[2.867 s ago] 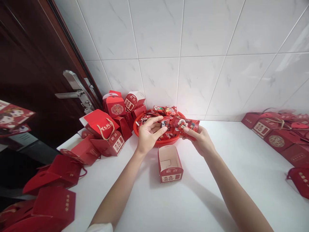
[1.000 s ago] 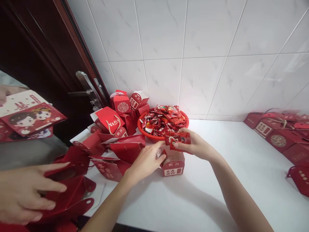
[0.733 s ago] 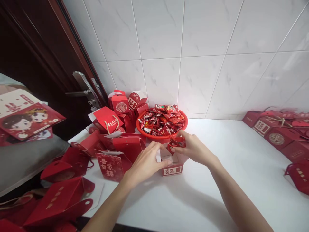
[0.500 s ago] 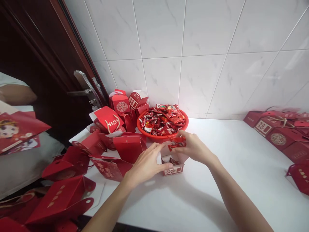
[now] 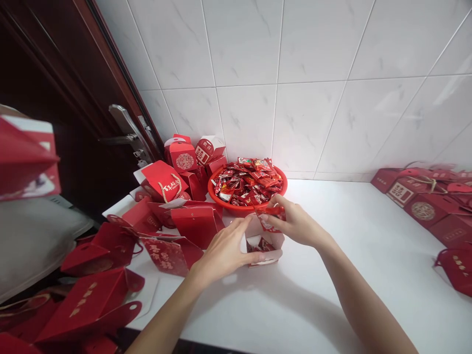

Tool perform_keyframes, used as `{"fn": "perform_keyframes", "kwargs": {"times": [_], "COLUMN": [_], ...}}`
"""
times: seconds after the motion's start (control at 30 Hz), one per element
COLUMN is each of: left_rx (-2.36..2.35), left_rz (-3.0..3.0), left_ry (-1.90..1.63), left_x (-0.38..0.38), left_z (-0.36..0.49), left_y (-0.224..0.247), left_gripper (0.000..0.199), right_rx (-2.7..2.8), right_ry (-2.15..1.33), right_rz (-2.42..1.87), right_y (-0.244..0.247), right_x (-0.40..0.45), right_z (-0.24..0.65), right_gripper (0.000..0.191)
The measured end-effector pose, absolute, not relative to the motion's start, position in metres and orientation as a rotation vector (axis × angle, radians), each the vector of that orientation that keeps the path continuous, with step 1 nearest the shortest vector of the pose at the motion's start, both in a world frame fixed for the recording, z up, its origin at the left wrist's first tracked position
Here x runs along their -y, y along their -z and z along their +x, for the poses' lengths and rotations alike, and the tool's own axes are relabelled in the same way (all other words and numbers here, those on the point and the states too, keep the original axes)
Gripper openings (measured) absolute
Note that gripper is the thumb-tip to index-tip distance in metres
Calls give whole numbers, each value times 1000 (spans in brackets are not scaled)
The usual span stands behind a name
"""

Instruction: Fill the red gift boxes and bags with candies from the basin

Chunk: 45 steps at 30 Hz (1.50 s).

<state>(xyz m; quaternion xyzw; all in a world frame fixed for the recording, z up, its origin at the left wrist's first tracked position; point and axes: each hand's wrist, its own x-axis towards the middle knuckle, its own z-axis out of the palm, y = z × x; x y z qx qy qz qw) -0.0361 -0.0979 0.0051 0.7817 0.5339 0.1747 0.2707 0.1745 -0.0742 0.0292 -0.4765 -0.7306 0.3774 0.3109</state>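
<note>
My left hand (image 5: 226,250) steadies a small open gift box (image 5: 275,255), its thumb across the front rim and its fingers along the left side. Inside that box lie some red-wrapped sweets (image 5: 258,244). Just over the box's opening, my right hand (image 5: 300,223) pinches red candy packets (image 5: 271,221) between thumb and fingers; how many is unclear. Right behind the hands stands a red basin (image 5: 284,186) heaped with wrapped sweets (image 5: 250,182).
Red gift boxes (image 5: 199,226) crowd the white table (image 5: 324,295) on the left. More red boxes (image 5: 424,206) line its right side. Another person in light clothing (image 5: 37,241) is at far left, by a raised red box (image 5: 27,157). A dark door (image 5: 73,73) stands behind.
My right hand has turned the candy packets downward over the box. The small box has tipped slightly, showing more of its inside. At far left, the other person's red box has shifted and turned.
</note>
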Motion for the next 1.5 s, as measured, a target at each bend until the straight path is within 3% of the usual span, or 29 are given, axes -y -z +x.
{"fn": "perform_keyframes", "kwargs": {"times": [0.13, 0.3, 0.4, 0.63, 0.87, 1.03, 1.23, 1.5], "left_rx": [-1351, -1444, -1472, -1428, -1430, -1406, -1388, -1376], "left_rz": [2065, 1966, 1966, 2022, 2019, 2040, 2038, 2069], "left_ry": [-544, -517, -463, -471, -469, -500, -471, -525], "left_x": [99, 100, 101, 102, 101, 102, 103, 101], "left_z": [-32, -33, -33, -31, -32, -32, -31, -28], "left_y": [-7, 0, 3, 0, 3, 4, 5, 8], "left_gripper": [78, 115, 123, 120, 119, 117, 119, 111], "right_rx": [1946, 2105, 2186, 2290, 2421, 2472, 2322, 2509], "right_ry": [-1097, -1064, -871, -706, -527, -451, -669, -420], "right_rz": [-1036, -1166, -1366, -1563, -1749, -1708, -1583, -1714], "right_y": [-26, -28, -29, -19, -8, -6, -14, -18], "right_x": [76, 75, 75, 76, 68, 67, 68, 73], "right_z": [171, 175, 175, 157, 153, 154, 161, 152], "right_gripper": [18, 2, 6, 8, 24, 31, 37, 35]}}
